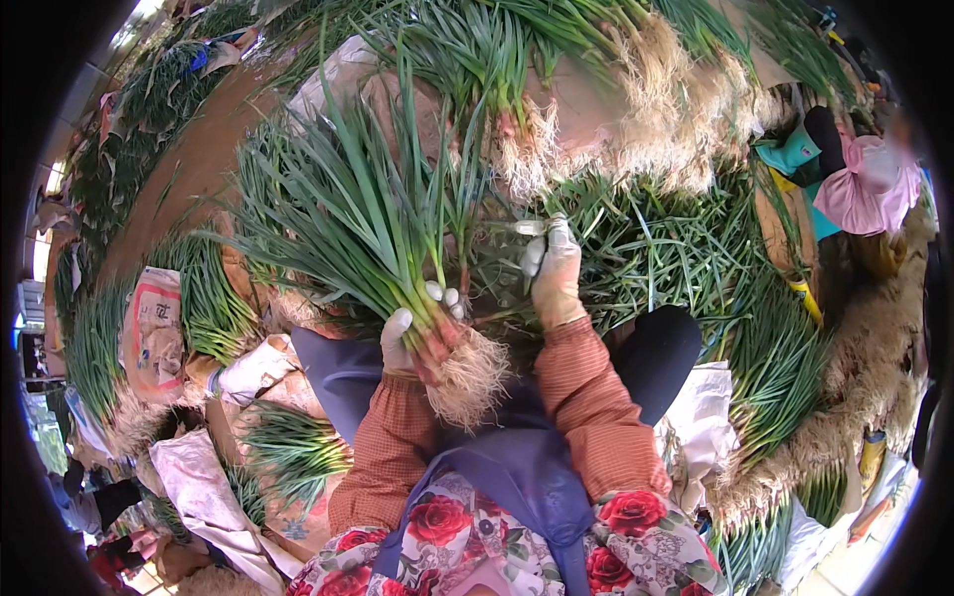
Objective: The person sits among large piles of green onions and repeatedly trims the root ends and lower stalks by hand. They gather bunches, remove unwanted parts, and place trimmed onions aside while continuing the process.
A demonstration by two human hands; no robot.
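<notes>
A thick bunch of spring onions point(425, 318) is wrapped in my gloved left hand point(397, 336), in front of my lap. Its long green leaves fan up and to the left, and its pale stringy roots hang to the lower right. White fingertips show around the reddish stems. My right hand point(556, 270), gloved too, is raised just right of the bunch with its fingers curled together. Whatever they may hold is too small to make out. Below and beyond that hand lies a heap of loose green leaves point(656, 243).
More spring onion bunches point(507, 124) lie across the far side, roots toward me. Others point(214, 308) are stacked at the left, beside a printed sack point(154, 333). A white sack point(199, 487) lies lower left. Another person in pink point(874, 184) sits at the far right.
</notes>
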